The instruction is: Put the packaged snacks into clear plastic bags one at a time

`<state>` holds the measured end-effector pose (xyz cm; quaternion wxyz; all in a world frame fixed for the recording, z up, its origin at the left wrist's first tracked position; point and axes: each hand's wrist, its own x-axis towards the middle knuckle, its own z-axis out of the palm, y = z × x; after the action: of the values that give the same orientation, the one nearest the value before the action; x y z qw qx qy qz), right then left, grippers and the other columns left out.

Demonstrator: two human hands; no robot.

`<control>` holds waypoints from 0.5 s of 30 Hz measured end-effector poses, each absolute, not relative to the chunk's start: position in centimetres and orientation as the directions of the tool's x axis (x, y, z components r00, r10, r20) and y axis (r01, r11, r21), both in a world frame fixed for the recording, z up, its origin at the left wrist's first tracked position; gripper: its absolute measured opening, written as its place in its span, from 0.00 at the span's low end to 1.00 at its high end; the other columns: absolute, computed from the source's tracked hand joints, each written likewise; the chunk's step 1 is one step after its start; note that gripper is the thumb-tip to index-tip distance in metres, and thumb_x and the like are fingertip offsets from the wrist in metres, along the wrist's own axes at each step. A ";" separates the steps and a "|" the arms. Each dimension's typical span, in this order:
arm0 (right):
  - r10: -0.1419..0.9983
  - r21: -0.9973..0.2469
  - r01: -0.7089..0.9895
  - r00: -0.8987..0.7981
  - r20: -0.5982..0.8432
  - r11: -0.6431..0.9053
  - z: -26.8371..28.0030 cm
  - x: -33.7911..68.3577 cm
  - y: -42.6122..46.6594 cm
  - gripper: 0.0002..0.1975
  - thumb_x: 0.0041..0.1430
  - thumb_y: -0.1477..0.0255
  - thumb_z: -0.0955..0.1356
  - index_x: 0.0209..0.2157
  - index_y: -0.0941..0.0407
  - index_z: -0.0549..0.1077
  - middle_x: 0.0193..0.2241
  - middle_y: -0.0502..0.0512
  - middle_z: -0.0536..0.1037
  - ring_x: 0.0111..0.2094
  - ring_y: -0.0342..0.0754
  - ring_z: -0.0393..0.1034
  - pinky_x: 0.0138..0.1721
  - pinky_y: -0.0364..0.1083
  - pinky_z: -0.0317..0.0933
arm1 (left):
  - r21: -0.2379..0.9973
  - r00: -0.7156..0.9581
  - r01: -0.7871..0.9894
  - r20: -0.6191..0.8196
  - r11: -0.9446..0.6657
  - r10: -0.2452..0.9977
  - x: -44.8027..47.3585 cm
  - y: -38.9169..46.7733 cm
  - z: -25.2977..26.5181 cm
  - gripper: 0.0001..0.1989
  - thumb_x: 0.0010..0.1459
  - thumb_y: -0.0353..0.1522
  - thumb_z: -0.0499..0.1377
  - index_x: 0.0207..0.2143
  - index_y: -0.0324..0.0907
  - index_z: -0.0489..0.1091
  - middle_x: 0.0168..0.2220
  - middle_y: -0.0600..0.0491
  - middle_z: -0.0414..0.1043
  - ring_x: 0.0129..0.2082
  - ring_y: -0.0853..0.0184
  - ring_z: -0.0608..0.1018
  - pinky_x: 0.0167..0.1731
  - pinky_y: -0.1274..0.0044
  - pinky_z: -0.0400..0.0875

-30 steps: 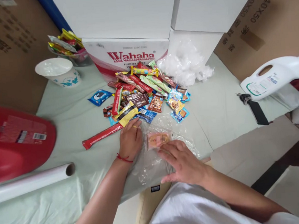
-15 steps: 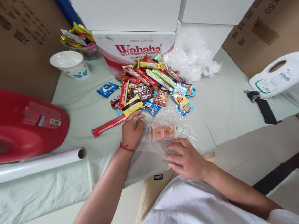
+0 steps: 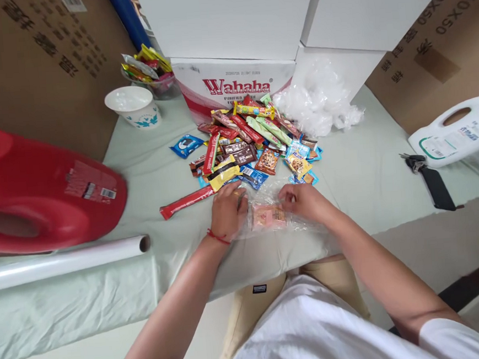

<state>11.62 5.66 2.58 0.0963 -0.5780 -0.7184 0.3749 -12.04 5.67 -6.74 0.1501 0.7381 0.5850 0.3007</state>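
Observation:
A pink-wrapped biscuit pack [image 3: 268, 216] lies on a sheet or bag of clear plastic film [image 3: 305, 225] near the table's front edge. My left hand [image 3: 227, 209] rests at the film's left side, fingers stretched forward and thumb apart, beside the pack. At the film's upper right, my right hand [image 3: 303, 199] has its fingers curled together on the plastic. Just beyond my hands is a heap of wrapped snacks, with a yellow packet [image 3: 224, 173], a brown cookie packet [image 3: 267, 161] and a long red stick packet [image 3: 187, 201].
A white Wahaha box [image 3: 236, 85] stands behind the heap, with crumpled clear plastic [image 3: 320, 104] beside it. On the left are a red jug [image 3: 53, 188], a white roll [image 3: 63, 263] and a paper cup [image 3: 136, 109]. A white jug [image 3: 455, 132] and keys [image 3: 414, 163] lie right.
My right hand has moved forward from the near edge to the film's upper right, and its fingers have curled in. My left hand stays beside the pack. The camera view has shifted slightly.

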 end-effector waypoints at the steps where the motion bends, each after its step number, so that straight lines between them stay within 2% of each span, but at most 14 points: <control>1: 0.856 -0.634 0.767 -0.393 -0.337 0.102 3.0 11.8 4.5 0.07 0.57 0.75 0.71 0.38 0.56 0.80 0.27 0.48 0.77 0.27 0.43 0.66 0.31 0.42 0.53 | 0.576 0.132 0.771 0.274 -0.273 0.953 -12.0 5.6 -6.6 0.18 0.67 0.36 0.52 0.46 0.39 0.79 0.58 0.44 0.77 0.59 0.52 0.76 0.62 0.56 0.69; 3: 0.693 -0.620 0.744 -0.584 -0.423 0.249 3.9 12.0 1.7 0.10 0.58 0.74 0.71 0.42 0.54 0.81 0.29 0.49 0.79 0.28 0.45 0.68 0.31 0.42 0.53 | 0.582 0.124 0.766 0.280 -0.271 0.952 -12.0 5.6 -6.5 0.18 0.68 0.36 0.51 0.46 0.40 0.79 0.57 0.44 0.77 0.58 0.53 0.76 0.62 0.57 0.70; 5: 0.453 -0.631 0.668 -0.738 -0.499 0.394 4.6 12.2 -0.7 0.12 0.58 0.73 0.73 0.45 0.53 0.81 0.30 0.50 0.80 0.29 0.46 0.69 0.30 0.43 0.52 | 0.585 0.116 0.767 0.277 -0.263 0.954 -11.9 5.6 -6.3 0.17 0.68 0.35 0.51 0.45 0.40 0.79 0.56 0.45 0.77 0.58 0.54 0.76 0.62 0.57 0.69; 7: 0.230 -0.693 0.556 -0.828 -0.512 0.459 5.5 12.5 -1.8 0.12 0.61 0.69 0.73 0.46 0.53 0.82 0.30 0.51 0.80 0.30 0.47 0.70 0.30 0.43 0.52 | 0.573 0.118 0.778 0.266 -0.255 0.957 -11.7 5.5 -6.2 0.16 0.67 0.34 0.52 0.46 0.40 0.78 0.57 0.45 0.77 0.59 0.53 0.75 0.62 0.57 0.69; 8: 0.185 -0.737 0.508 -0.858 -0.479 0.447 5.8 12.7 -1.6 0.12 0.63 0.67 0.71 0.47 0.53 0.81 0.31 0.52 0.81 0.30 0.47 0.71 0.31 0.43 0.54 | 0.561 0.123 0.788 0.258 -0.253 0.958 -11.6 5.4 -6.2 0.16 0.66 0.33 0.53 0.47 0.40 0.78 0.57 0.44 0.76 0.59 0.52 0.74 0.62 0.56 0.68; 9: 0.220 -0.773 0.478 -0.878 -0.425 0.416 6.1 12.9 -1.1 0.13 0.66 0.65 0.69 0.48 0.53 0.81 0.32 0.52 0.81 0.32 0.47 0.71 0.32 0.43 0.56 | 0.548 0.130 0.798 0.250 -0.251 0.960 -11.5 5.4 -6.1 0.16 0.66 0.33 0.53 0.48 0.39 0.78 0.57 0.44 0.76 0.60 0.51 0.74 0.62 0.56 0.68; 10: 0.338 -0.792 0.479 -0.868 -0.364 0.378 6.4 13.1 -0.1 0.14 0.70 0.65 0.66 0.49 0.53 0.80 0.34 0.53 0.81 0.33 0.47 0.72 0.33 0.43 0.58 | 0.534 0.139 0.807 0.242 -0.251 0.960 -11.5 5.3 -6.1 0.16 0.66 0.33 0.54 0.48 0.38 0.78 0.58 0.43 0.75 0.60 0.50 0.73 0.63 0.55 0.67; 11: 0.511 -0.784 0.519 -0.802 -0.309 0.341 6.5 13.1 1.0 0.16 0.72 0.66 0.62 0.51 0.53 0.79 0.35 0.53 0.81 0.33 0.46 0.72 0.35 0.43 0.59 | 0.524 0.148 0.813 0.237 -0.254 0.960 -11.4 5.2 -6.1 0.16 0.66 0.33 0.53 0.49 0.38 0.77 0.58 0.42 0.75 0.61 0.50 0.73 0.63 0.55 0.66; 13: 0.821 -0.693 0.672 -0.532 -0.207 0.261 6.3 12.8 3.2 0.17 0.73 0.69 0.60 0.52 0.54 0.78 0.36 0.53 0.80 0.34 0.46 0.72 0.37 0.44 0.61 | 0.516 0.158 0.816 0.237 -0.262 0.959 -11.3 5.2 -6.0 0.17 0.67 0.32 0.52 0.50 0.38 0.77 0.59 0.41 0.74 0.61 0.50 0.72 0.64 0.55 0.65; 15: 0.921 -0.559 0.798 -0.362 -0.148 0.224 5.7 11.7 4.6 0.14 0.70 0.72 0.64 0.51 0.54 0.78 0.39 0.54 0.79 0.37 0.47 0.73 0.40 0.44 0.62 | 0.518 0.158 0.814 0.241 -0.265 0.957 -11.3 5.1 -5.9 0.18 0.68 0.32 0.49 0.50 0.39 0.77 0.59 0.42 0.74 0.61 0.51 0.72 0.64 0.55 0.65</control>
<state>11.71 4.58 5.68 0.1079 -0.5546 -0.7747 0.2838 -11.34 5.13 -5.89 0.1346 0.7490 0.5911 0.2673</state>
